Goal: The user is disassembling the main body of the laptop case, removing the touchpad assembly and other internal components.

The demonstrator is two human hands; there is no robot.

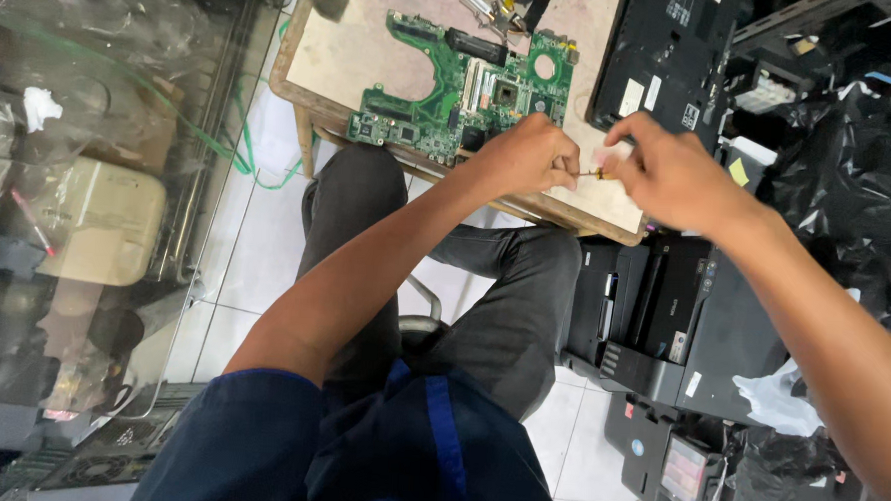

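— What's the room like, starting with the big things?

— A white tiled floor (264, 273) runs under everything. On the left stands a glass cabinet (89, 165) with clear plastic bags and a cream-coloured box inside. On the right, black printers (683, 321) sit stacked on the floor, with black plastic bags (850, 168) heaped behind them. At the top middle is a small wooden table (374, 57) with a pale top.

— And what's lying on the table?

— A green circuit board (463, 86) lies flat near the front edge. A black laptop case (665, 50) lies at the table's right side, underside up. Some small loose parts sit at the far edge, too blurred to tell apart.

— Where is the person?

— Seated, in dark trousers (444, 281) and a dark blue shirt, knees just under the table's front edge.

— How are the hands placed?

— Both arms reach forward and meet over the table's front right corner. The left hand (525, 156) is curled into a loose fist, knuckles up, thumb and forefinger pinching one end of a small thin tool (591, 173). The right hand (669, 170) faces it, fingers bent, fingertips closed on the other end.

— So where exactly is the tool?

— Between the two hands, held level just above the table's edge, right of the circuit board. What kind of tool it is I cannot tell.
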